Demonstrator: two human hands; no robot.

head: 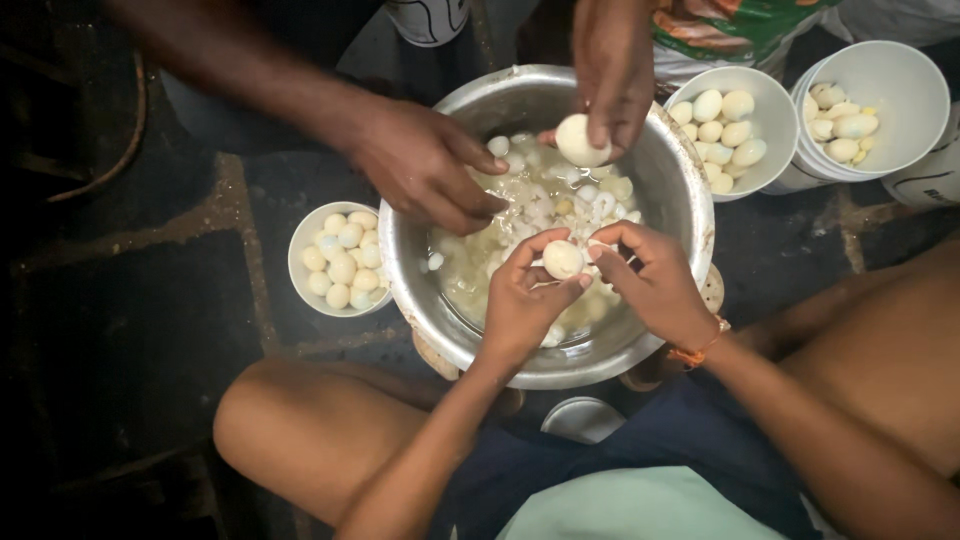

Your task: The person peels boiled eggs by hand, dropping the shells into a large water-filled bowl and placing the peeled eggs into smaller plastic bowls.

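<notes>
Over a big metal bowl (680,200) of water, eggs and shell bits, my left hand (525,295) holds a boiled egg (562,259). My right hand (650,275) pinches at the shell on that egg's right side. Across the bowl, another person's hand (612,62) holds a peeled egg (580,140) above the water. That person's other hand (425,165) hovers over the bowl's left rim with fingers curled.
A small white bowl of peeled eggs (302,240) stands on the dark floor left of the metal bowl. Two larger white bowls with eggs (770,85) (915,90) stand at the upper right. My bare knees flank the bowl; a small white lid (583,420) lies below it.
</notes>
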